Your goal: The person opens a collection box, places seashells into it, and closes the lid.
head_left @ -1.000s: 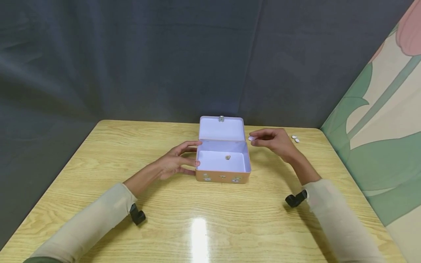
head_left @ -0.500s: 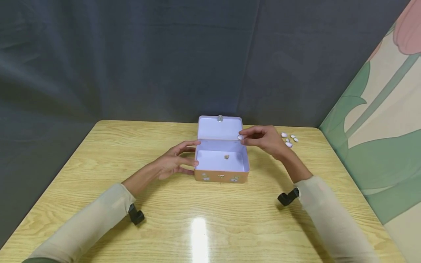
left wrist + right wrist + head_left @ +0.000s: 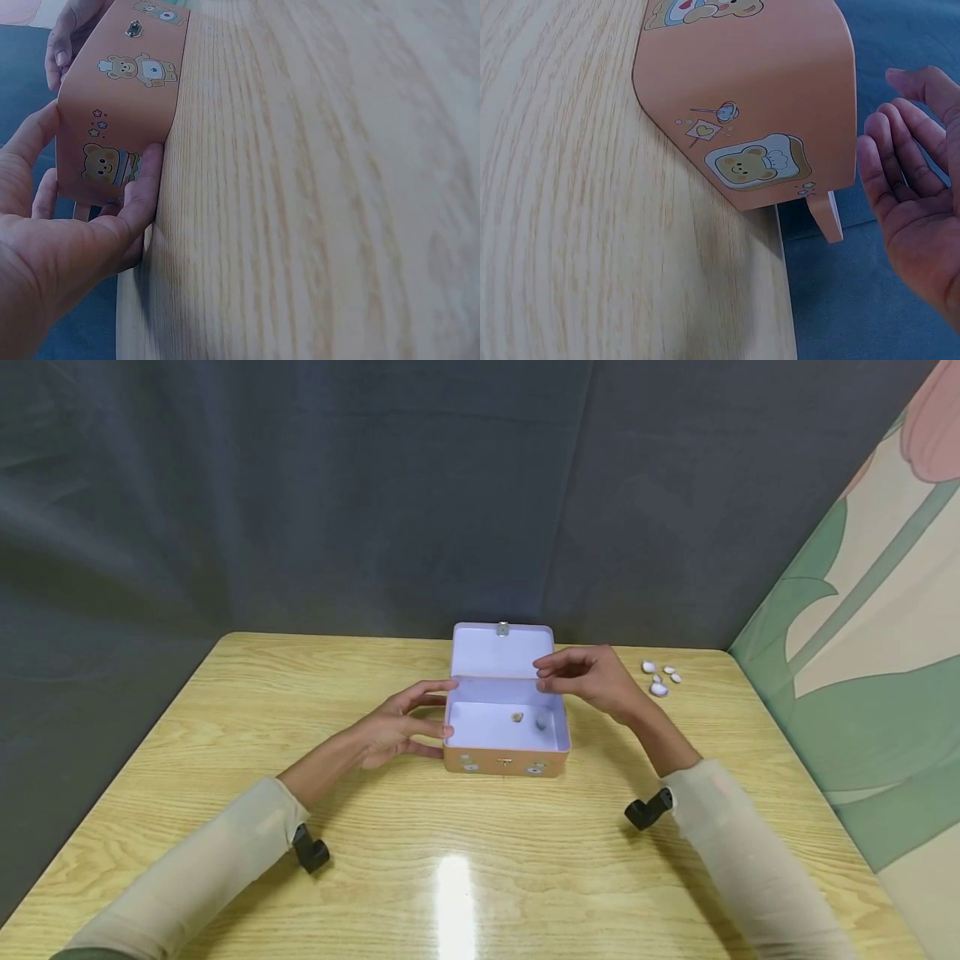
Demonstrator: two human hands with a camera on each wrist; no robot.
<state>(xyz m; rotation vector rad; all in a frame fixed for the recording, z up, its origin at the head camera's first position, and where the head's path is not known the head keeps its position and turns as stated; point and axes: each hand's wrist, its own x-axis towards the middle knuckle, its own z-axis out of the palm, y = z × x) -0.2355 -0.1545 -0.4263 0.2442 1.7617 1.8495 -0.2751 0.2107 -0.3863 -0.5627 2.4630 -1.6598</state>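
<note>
An orange tin box (image 3: 506, 762) with cartoon bear pictures and a pale lilac inside stands with its lid (image 3: 501, 650) laid back. My left hand (image 3: 390, 727) rests on its left side, with spread fingers touching the rim and outer wall. Over the box's back right corner hovers my right hand (image 3: 588, 678), with nothing seen between its fingers. In the right wrist view, those fingers are loosely bent beside the tin. A small brownish shell (image 3: 517, 717) lies inside. To its right is a blurred greyish shell (image 3: 542, 722); whether it has landed is unclear.
Several small whitish shells (image 3: 658, 689) lie on the wooden table (image 3: 375, 860) to the right of the box. A dark curtain (image 3: 375, 502) hangs behind the table. A flower-patterned cloth (image 3: 892, 693) borders the right side.
My right hand has moved left from beside the box to over it. It has let go of the whitish shell, now seen blurred inside. My left hand stays at the box.
</note>
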